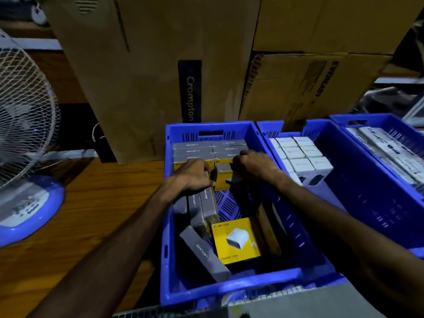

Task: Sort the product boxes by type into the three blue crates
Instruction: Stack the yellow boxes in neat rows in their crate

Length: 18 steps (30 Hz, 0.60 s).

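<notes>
Sorting well advanced. Your left hand [195, 173] and right hand [254, 166] both clasp upright yellow-and-grey cardboard product boxes [223, 176] against the packed rows at the far end of the nearest blue plastic crate [229, 288]. Loose grey-sided boxes [203, 251] and one yellow-faced box [235, 241] lie unaligned near you. The middle blue crate [358, 171] holds stacked white boxes [300, 157]; the far-right blue crate [390, 121] holds long pale boxes [390, 145].
</notes>
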Tool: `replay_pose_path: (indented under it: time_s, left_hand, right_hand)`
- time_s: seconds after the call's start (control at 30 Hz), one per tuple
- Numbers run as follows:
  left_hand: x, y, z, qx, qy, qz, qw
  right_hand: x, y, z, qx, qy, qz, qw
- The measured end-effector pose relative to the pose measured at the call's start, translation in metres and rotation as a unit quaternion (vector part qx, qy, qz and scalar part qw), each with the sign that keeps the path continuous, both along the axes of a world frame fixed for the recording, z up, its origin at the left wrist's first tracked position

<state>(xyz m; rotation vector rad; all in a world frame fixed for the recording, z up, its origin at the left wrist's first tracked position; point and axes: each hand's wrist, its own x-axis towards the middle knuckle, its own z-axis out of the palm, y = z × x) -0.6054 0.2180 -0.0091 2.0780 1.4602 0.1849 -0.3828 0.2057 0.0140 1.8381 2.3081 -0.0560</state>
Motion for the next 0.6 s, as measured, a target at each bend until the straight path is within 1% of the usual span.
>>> replay_pose_path:
  time_s: [0.17, 0.33, 0.47, 0.6]
  left_hand:
    - [0.002, -0.002, -0.007, 0.026, -0.010, 0.014, 1.000]
    - [0.001, 0.004, -0.012, 0.028, -0.014, 0.019, 0.999]
    - [-0.001, 0.007, -0.014, 0.012, -0.017, 0.020, 1.000]
    - [0.000, 0.010, -0.017, 0.005, -0.010, 0.025, 1.000]
  right_hand:
    - [-0.005, 0.016, -0.002, -0.013, -0.027, 0.012, 0.999]
    - [-0.001, 0.031, 0.002, 0.040, -0.025, 0.034, 0.998]
    - [0.003, 0.039, -0.006, 0.035, -0.046, 0.045, 0.997]
    - [0.007, 0.039, -0.020, 0.054, -0.019, 0.049, 0.997]
